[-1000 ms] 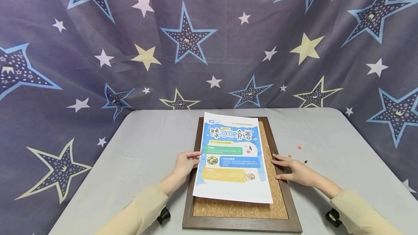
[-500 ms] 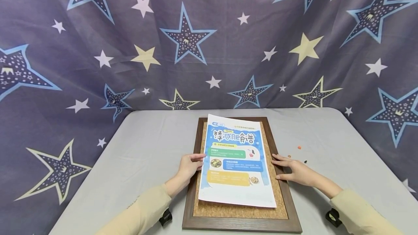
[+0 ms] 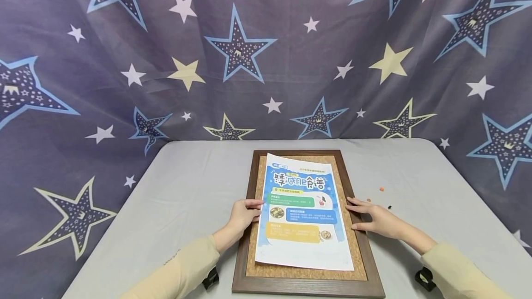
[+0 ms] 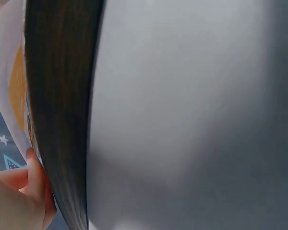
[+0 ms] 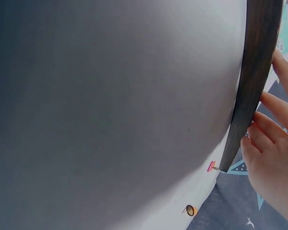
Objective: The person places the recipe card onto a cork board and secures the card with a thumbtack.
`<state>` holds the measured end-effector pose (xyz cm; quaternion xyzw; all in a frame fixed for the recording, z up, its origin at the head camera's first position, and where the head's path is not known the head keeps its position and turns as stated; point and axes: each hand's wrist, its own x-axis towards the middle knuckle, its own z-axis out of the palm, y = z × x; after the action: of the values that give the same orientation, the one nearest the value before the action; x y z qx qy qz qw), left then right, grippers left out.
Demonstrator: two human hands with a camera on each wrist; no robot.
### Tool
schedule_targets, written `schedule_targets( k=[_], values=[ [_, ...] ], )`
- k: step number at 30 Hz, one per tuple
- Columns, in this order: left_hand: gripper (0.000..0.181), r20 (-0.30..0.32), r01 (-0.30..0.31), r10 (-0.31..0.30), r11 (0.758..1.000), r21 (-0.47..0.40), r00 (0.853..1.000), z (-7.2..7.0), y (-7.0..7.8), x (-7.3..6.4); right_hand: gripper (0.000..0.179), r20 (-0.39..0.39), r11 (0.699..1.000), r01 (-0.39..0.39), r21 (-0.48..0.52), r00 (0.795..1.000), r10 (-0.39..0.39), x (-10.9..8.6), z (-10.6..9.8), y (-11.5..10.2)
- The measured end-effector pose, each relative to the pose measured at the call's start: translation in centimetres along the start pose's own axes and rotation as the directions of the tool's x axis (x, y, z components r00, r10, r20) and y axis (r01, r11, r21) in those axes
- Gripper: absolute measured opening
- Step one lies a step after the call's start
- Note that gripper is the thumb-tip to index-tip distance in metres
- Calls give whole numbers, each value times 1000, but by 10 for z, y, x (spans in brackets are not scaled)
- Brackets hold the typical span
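Head view: nearest, bare cork is seen along the near side of the cork board [image 3: 266, 270], inside its brown frame [image 3: 307, 286]; over the middle of the cork board a printed poster [image 3: 305, 213] is laid, turned slightly askew to it; at the cork board's left side the poster's edge is pinched by the left hand [image 3: 241, 218]; at its right side the frame is touched by the fingertips of the right hand [image 3: 376, 218], by which nothing is gripped; right of the cork board small push pins [image 3: 381, 189] are scattered on the table [image 3: 199, 174]; behind it a starred curtain [image 3: 287, 68] is hung; no pin is seen in the poster, so it could be skewed further by an uneven pull; pins could be knocked away, or a finger pricked, by an outward sweep of the right hand.
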<state>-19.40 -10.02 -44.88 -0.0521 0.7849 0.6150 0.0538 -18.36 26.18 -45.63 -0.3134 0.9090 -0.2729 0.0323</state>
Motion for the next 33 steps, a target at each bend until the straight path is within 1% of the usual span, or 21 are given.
schedule_targets(
  k=[6,15,18,21,25,33],
  values=[
    [24,17,-15,14,1000,16,1000,-2,2,-4,57,-1,1000,4,-2,1000,-4,0,1,1],
    [24,23,-50,49,997,63,999,-1,1,-2,57,-4,1000,2,-11,1000,-2,0,1,1],
    [24,30,-73,70,993,95,997,-1,0,-2,57,-1,1000,4,-13,1000,-4,-1,1,1],
    [24,43,-114,109,984,134,993,-1,-2,0,57,-1,1000,4,-10,1000,-4,-2,1,1],
    [23,60,-151,143,975,161,988,-1,-4,1,57,-2,1000,-1,-7,1000,1,-2,1,0],
    [23,77,-163,151,969,187,986,-3,-5,4,57,1,1000,8,-9,1000,-8,0,0,0]
  ],
)
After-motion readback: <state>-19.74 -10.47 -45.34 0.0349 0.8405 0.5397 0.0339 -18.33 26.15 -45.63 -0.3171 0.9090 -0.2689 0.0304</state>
